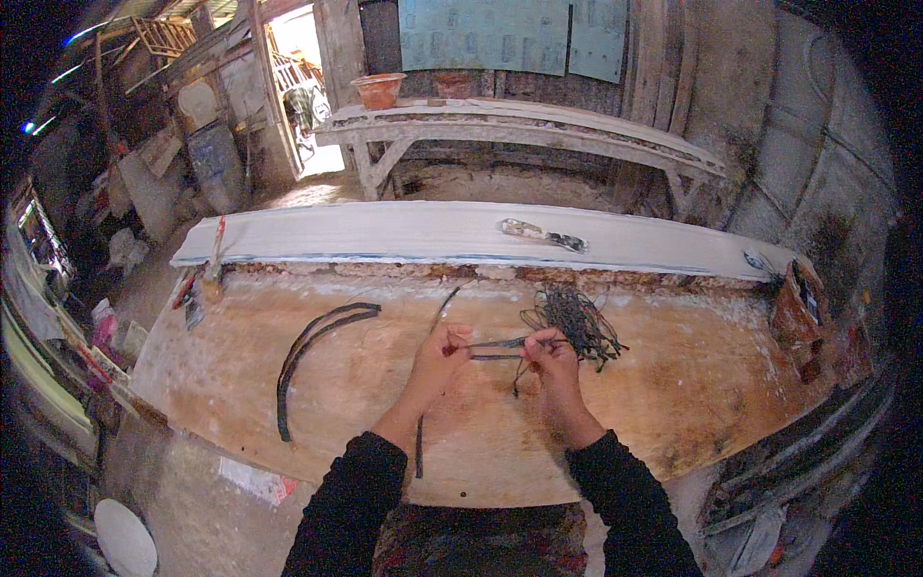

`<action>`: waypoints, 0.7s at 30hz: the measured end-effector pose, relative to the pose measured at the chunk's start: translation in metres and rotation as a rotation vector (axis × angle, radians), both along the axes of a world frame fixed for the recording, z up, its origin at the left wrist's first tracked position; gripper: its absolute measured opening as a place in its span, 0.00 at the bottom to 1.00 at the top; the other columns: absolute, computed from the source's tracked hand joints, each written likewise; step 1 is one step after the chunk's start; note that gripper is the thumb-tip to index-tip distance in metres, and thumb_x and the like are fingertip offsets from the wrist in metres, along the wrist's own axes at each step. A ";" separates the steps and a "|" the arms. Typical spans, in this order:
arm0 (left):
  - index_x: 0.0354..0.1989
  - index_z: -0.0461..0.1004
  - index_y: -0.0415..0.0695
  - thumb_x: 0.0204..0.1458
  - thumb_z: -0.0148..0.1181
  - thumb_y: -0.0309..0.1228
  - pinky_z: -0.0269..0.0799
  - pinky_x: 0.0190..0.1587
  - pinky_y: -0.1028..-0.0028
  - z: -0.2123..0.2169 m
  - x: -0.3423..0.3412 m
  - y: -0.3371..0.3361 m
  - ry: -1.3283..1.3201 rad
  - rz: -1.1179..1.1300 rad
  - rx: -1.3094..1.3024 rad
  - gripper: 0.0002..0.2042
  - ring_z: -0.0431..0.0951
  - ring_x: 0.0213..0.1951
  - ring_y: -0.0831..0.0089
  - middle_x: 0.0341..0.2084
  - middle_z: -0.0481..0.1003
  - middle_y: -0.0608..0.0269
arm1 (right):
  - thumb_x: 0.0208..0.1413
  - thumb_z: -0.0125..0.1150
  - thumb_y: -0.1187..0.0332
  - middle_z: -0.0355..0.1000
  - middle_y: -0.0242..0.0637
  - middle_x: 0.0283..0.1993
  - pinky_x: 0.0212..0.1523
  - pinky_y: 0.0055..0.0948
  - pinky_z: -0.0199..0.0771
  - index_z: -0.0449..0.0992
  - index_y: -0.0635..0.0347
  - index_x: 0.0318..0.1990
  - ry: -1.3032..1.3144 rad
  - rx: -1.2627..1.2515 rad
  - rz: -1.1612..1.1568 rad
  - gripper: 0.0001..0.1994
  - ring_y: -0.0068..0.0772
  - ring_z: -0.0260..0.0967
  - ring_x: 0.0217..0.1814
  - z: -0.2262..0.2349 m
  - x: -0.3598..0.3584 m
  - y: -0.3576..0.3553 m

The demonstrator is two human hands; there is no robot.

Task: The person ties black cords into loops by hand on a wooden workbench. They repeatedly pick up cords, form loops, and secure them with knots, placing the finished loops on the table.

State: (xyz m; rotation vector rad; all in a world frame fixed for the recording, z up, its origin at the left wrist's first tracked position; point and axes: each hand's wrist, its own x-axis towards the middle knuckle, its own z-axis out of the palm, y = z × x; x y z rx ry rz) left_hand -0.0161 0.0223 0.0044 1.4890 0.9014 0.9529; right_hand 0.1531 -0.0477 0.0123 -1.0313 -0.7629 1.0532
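Above the middle of a wooden board (663, 394), my two hands hold thin black cord-like strands (495, 357) stretched between them. My left hand (438, 363) pinches one end, and the fingers of my right hand (554, 363) are closed on the other. From the right hand a short end dangles. Just beyond it lies a tangled heap of black cords (583, 322). A straight black strip (419, 450) passes beneath my left hand and wrist, partly hidden. Farther left, two curved black strips (300, 358) rest side by side, bent like an arch.
Along the board's far edge runs a long white ledge (385, 231) with a stained hand tool (543, 236) on it. A red-handled brush (217, 252) leans at its left. An orange container (800, 308) stands right; an orange basin (380, 91) sits on the back bench (538, 130).
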 end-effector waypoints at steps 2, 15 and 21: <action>0.38 0.67 0.39 0.42 0.53 0.20 0.65 0.31 0.81 -0.006 -0.004 0.008 -0.036 0.105 -0.033 0.12 0.69 0.25 0.80 0.24 0.69 0.67 | 0.47 0.57 0.67 0.67 0.31 0.27 0.29 0.18 0.62 0.67 0.59 0.34 0.056 0.035 -0.016 0.08 0.20 0.65 0.30 0.003 -0.003 -0.002; 0.39 0.65 0.38 0.40 0.53 0.18 0.64 0.27 0.83 -0.014 -0.013 0.022 -0.110 0.172 -0.026 0.14 0.69 0.24 0.79 0.21 0.70 0.65 | 0.48 0.56 0.69 0.70 0.37 0.38 0.38 0.22 0.66 0.69 0.64 0.41 -0.001 0.101 0.403 0.13 0.25 0.68 0.36 0.008 -0.013 -0.015; 0.46 0.59 0.40 0.39 0.58 0.18 0.64 0.28 0.82 -0.008 -0.006 0.012 -0.155 -0.049 -0.115 0.23 0.69 0.24 0.80 0.20 0.70 0.65 | 0.43 0.60 0.73 0.68 0.33 0.31 0.29 0.19 0.64 0.68 0.65 0.36 -0.501 0.090 0.252 0.12 0.20 0.64 0.29 0.015 -0.007 -0.013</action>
